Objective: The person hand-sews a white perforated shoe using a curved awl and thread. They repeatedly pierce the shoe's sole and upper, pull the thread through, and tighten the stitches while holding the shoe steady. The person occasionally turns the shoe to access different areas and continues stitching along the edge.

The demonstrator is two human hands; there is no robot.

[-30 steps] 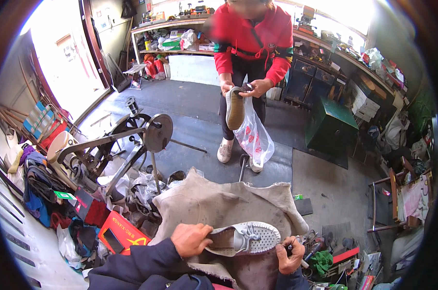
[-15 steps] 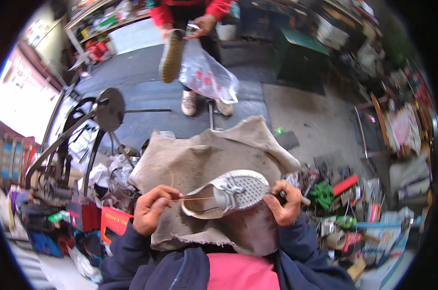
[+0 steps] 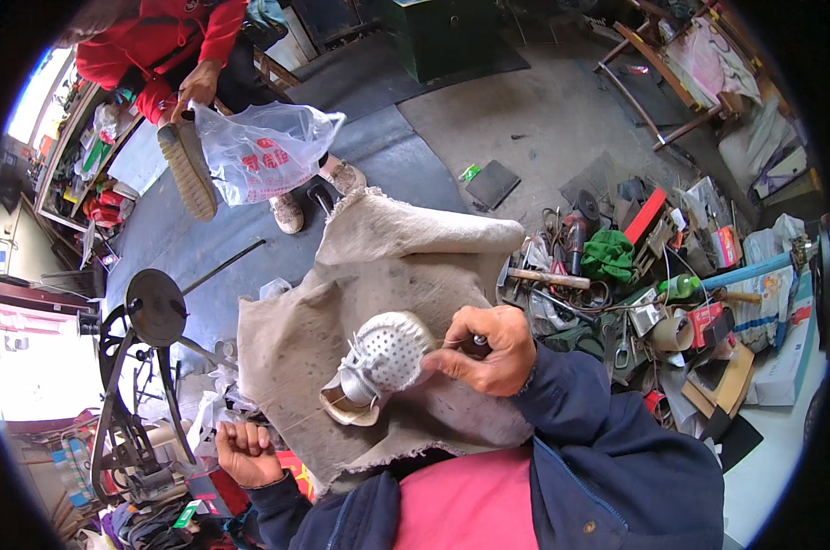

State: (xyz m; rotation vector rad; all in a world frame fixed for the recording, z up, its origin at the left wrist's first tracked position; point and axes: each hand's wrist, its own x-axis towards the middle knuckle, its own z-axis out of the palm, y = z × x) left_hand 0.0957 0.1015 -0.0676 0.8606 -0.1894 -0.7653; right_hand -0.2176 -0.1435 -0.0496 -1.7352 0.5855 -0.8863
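Observation:
A light grey perforated shoe (image 3: 389,357) with a lace bow lies on a brown-grey cloth (image 3: 296,357) over my lap, its toe toward my right hand. My right hand (image 3: 490,353) is closed at the toe round a small awl-like tool (image 3: 480,340). Only the tool's rounded dark and metal end shows; its point is hidden. To the left of the cloth, my left hand (image 3: 248,454) is raised with its fingers curled. A thin thread (image 3: 297,423) runs faintly from the shoe's opening toward it; the fingertips' hold on the thread is hard to see.
Ahead on the left, a person in red holds a tan-soled shoe (image 3: 187,172) and a clear plastic bag (image 3: 263,151). A black iron machine with a round wheel (image 3: 154,307) stands at left. Tools, a hammer (image 3: 550,278) and a green cloth (image 3: 608,255) crowd the right side.
My view has swung to the right. My left hand has drawn away from the shoe, down and left. The shoe has turned, its toe pointing more upward. The person in red now appears farther left.

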